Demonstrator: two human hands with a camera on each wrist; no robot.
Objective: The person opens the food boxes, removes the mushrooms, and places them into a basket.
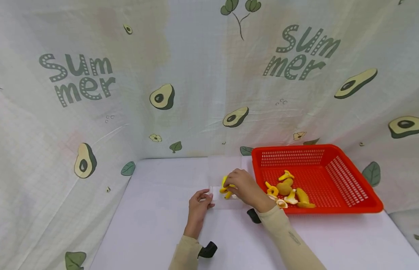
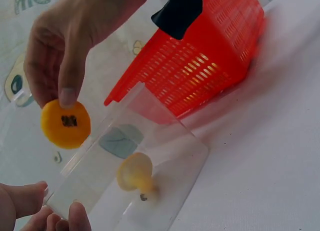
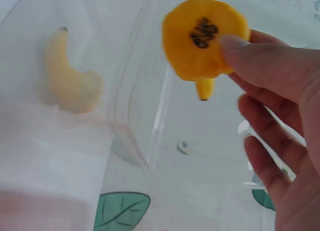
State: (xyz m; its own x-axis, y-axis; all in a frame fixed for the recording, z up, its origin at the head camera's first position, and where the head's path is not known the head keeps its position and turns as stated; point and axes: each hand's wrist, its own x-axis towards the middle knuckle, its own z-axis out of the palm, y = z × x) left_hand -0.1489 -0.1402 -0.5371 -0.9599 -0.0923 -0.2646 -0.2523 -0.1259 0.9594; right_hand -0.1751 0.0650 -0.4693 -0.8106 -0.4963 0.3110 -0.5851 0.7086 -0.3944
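My right hand (image 1: pixel 244 187) pinches a round, flat-faced yellow toy mushroom (image 3: pixel 182 28) with a dark mark at its centre, thumb on the face and fingers behind. It is raised over the rim of a clear plastic box (image 2: pixel 182 141). Inside the box lies a paler-looking yellow toy mushroom (image 2: pixel 135 171) with a curved stem and dark tip, seen blurred through the wall. At the box's left side, my left hand (image 1: pixel 198 206) holds its edge between thumb and fingers; the left wrist view catches only those fingertips (image 2: pixel 79 218).
A red perforated basket (image 1: pixel 366 187) stands to the right of the box. Several yellow, brown and pale toy mushrooms (image 1: pixel 292 197) lie at its near left side. A printed cloth (image 1: pixel 192 67) hangs behind the white table (image 1: pixel 155 210).
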